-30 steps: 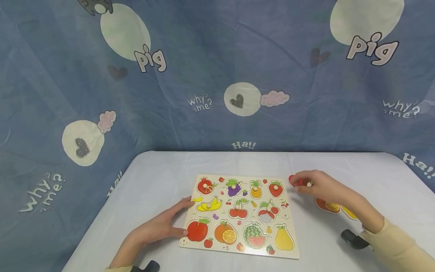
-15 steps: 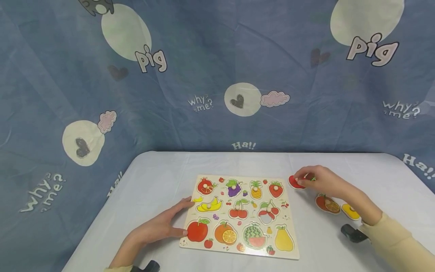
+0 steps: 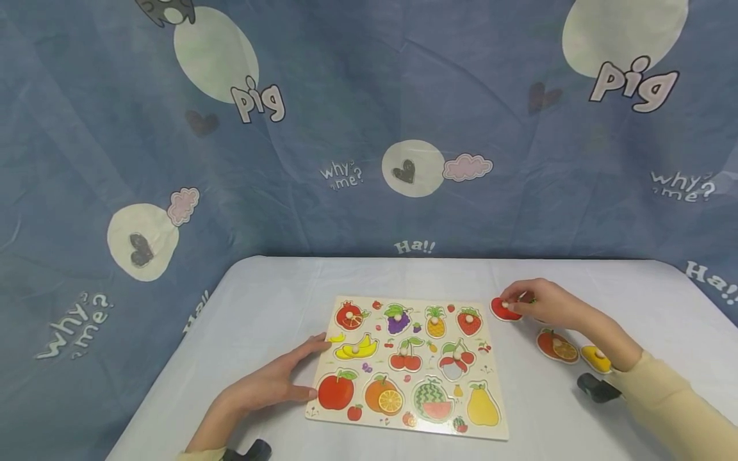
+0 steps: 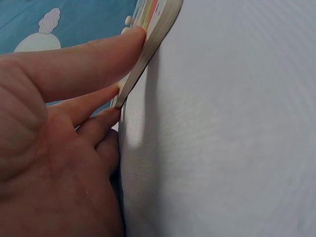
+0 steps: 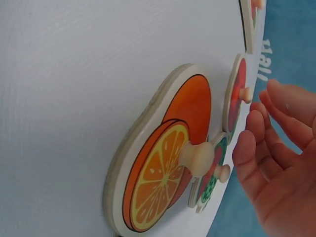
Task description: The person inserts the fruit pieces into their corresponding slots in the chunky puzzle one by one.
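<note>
A board [image 3: 324,365] with pictured fruit pieces lies flat on the table. My left hand [image 3: 268,384] rests at its left edge, thumb and fingertips touching the rim; the left wrist view shows the thumb [image 4: 94,64] stretched along it. Beyond the board's upper right corner, my right hand [image 3: 542,302] hovers over a red fruit piece [image 3: 503,311], fingertips at its small wooden knob. In the right wrist view the knob [image 5: 245,95] stands just off the loosely bent fingertips. Part of this piece, and a watermelon piece [image 5: 216,170] near it, lie behind the hand in the head view.
An orange piece [image 3: 556,346] and a yellow piece [image 3: 595,358] lie on the white table [image 3: 369,275] below the right forearm. Pieces such as the grapes [image 3: 398,318] and pineapple [image 3: 435,322] sit in the board with knobs. A patterned blue cloth [image 3: 323,211] hangs behind.
My right hand has drawn slightly back and up, its thumb and fingers now at the red piece's knob. More of the orange and yellow pieces shows. My left hand has stayed put.
</note>
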`<state>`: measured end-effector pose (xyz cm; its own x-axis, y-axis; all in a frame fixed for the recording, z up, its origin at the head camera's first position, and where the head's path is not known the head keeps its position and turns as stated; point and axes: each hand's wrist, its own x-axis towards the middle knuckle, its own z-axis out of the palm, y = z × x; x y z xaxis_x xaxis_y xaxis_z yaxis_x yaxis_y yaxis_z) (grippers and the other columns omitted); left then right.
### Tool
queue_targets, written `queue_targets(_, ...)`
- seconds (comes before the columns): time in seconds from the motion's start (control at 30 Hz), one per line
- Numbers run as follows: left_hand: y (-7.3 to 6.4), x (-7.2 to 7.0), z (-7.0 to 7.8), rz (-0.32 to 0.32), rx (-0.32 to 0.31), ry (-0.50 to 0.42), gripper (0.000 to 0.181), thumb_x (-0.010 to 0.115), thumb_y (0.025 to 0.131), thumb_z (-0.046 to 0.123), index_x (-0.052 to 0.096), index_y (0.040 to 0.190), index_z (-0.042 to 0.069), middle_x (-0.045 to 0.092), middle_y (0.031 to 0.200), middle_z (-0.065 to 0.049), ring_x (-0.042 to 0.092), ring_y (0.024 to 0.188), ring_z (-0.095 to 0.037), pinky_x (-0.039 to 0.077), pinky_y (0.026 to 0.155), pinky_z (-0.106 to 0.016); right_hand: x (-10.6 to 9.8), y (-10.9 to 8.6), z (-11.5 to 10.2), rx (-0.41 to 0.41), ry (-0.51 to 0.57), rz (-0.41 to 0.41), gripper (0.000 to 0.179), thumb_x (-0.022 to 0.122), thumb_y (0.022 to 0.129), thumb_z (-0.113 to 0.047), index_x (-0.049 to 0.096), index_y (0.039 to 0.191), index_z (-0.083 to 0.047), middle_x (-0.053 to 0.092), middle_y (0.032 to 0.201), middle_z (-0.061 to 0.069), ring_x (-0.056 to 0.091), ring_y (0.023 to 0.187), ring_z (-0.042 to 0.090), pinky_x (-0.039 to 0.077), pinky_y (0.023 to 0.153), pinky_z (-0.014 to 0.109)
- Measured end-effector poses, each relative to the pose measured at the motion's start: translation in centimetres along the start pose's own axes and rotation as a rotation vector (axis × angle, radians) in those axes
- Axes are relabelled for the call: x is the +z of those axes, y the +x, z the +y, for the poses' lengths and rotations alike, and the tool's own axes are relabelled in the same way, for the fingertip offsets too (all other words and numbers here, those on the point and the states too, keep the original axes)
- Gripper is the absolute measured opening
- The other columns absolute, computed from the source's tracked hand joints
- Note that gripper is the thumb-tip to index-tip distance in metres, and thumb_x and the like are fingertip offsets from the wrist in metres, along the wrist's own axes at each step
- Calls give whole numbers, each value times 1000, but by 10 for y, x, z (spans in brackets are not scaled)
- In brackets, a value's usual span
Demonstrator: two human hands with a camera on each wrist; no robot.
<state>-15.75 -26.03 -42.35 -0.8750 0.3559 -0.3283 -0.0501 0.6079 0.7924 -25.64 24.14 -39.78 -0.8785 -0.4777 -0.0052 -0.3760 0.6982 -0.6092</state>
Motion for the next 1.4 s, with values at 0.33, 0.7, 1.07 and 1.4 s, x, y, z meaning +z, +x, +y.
queue_targets(0.33, 0, 0, 2, 5, -26, -12, 81, 81, 76, 16, 45, 148, 23, 23, 161, -7, 17, 146, -37, 15, 109, -69, 2, 4, 2, 35, 42, -52, 21, 67, 90, -5, 68, 111, -2, 67, 97, 3, 55, 78, 18, 50, 65, 28)
queue_targets(0.7, 0, 0, 0, 3, -22, -26, 81, 81, 76, 15, 44, 148, 22, 23, 161, -8, 17, 146, -37, 17, 109, -69, 6, 13, 5, 52, 54, -60, 16, 68, 87, 1, 69, 103, -1, 63, 86, 1, 52, 73, 16, 48, 61, 25)
queue_targets(1.07, 1, 1, -1, 1, -11, -12, 81, 81, 77, 18, 43, 149, 23, 23, 161, -8, 18, 145, -37, 20, 109, -68, 10, 12, 7, 54, 34, -32, 13, 68, 89, -2, 71, 102, -4, 66, 86, 0, 54, 73, 16, 49, 62, 26)
queue_targets(1.4, 0, 1, -1, 8, -14, -12, 81, 81, 76, 18, 44, 148, 23, 23, 161, -7, 18, 145, -37, 19, 109, -68, 11, 7, 1, -11, -41, 61, 16, 68, 87, 2, 70, 100, -6, 63, 86, -2, 53, 76, 16, 48, 63, 26)
